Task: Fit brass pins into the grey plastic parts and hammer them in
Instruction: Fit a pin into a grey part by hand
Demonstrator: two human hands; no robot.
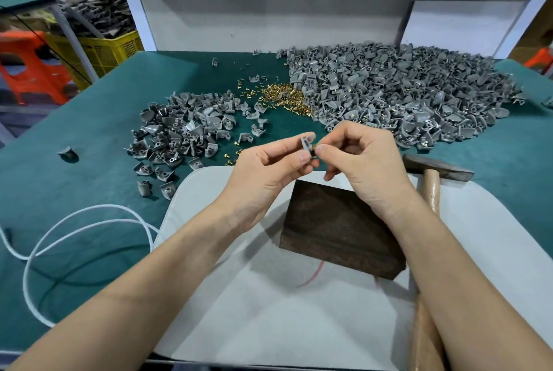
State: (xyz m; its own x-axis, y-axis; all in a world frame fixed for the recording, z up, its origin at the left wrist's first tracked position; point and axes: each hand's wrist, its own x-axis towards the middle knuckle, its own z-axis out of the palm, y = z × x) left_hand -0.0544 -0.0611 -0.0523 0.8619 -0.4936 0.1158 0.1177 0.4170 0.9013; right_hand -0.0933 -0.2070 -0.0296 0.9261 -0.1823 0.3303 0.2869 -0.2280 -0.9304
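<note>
My left hand (269, 164) pinches a small grey plastic part (307, 140) above the dark wooden block (341, 227). My right hand (359, 158) meets it from the right, thumb and forefinger pinched at the part's lower side on a brass pin (314, 146) that is mostly hidden. Loose brass pins (284, 98) lie heaped on the green mat behind my hands. A large heap of grey parts (398, 92) fills the right back, and a smaller heap (185, 128) lies to the left. The hammer (434, 173) lies to the right of the block, untouched.
A pale grey pad (269, 310) covers the near table under the block. A white cable (74, 239) loops over the green mat (89, 101) at the left. A white board (460, 26) leans at the back right. Yellow crates and orange stools stand beyond the left edge.
</note>
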